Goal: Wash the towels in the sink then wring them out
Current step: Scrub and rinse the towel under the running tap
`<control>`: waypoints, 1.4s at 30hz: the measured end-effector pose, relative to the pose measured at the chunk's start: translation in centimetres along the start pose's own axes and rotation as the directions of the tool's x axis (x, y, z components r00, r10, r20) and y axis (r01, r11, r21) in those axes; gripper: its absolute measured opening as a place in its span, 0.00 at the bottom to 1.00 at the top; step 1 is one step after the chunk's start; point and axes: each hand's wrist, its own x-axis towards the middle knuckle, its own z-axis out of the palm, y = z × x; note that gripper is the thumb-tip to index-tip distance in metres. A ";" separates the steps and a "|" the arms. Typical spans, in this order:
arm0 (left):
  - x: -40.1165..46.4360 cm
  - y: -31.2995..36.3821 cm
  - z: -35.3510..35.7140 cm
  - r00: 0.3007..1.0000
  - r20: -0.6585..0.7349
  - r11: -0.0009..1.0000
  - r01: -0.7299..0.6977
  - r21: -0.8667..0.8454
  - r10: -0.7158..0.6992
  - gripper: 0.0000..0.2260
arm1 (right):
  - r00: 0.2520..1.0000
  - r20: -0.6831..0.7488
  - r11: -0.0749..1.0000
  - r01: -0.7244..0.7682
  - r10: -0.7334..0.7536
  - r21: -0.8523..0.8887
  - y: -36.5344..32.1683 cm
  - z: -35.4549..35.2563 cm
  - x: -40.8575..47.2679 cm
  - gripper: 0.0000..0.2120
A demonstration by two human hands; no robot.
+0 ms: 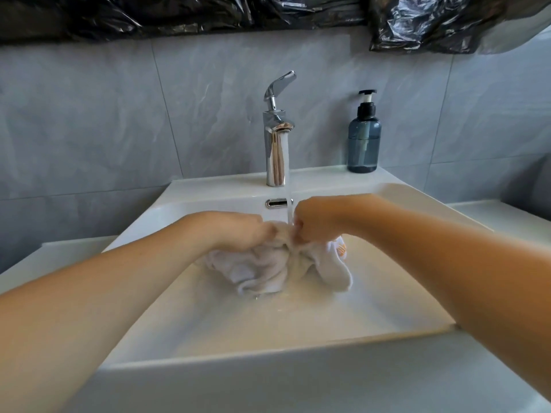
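- Grey marbled wall tiles back our white rectangular ceramic sink (411,324), with crinkled black plastic sheeting (208,13) hung above.
- Our left hand (243,231) and right hand (316,220) each grip the bunched white terry towel (262,271), knuckles nearly meeting, just above the basin floor.
- Water runs from the tall chrome faucet (277,150) onto the cloth between our fists.
- We judge this the scrubbing step: we should rub fold against fold under the stream, turning fresh cloth in.
- An orange mark on the towel's right edge is too blurred to read.
- The smoky-blue pump soap bottle (364,141) shows no label.
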 end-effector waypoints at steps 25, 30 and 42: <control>-2.1 2.0 -0.3 0.972 0.114 0.879 -0.134 -0.458 0.208 0.08 | 0.980 0.199 0.915 -0.105 0.028 0.388 2.9 -1.7 -1.1 0.11; 0.0 -1.8 -0.9 0.995 -0.092 0.999 0.034 -0.014 -0.035 0.11 | 0.995 0.088 0.933 0.010 -0.045 0.360 0.7 -1.3 -0.8 0.19; 0.8 -1.6 -1.8 0.782 -0.619 0.787 -0.337 -0.518 -0.072 0.09 | 0.991 -0.015 0.923 0.129 -0.133 0.362 0.6 -0.1 -0.7 0.17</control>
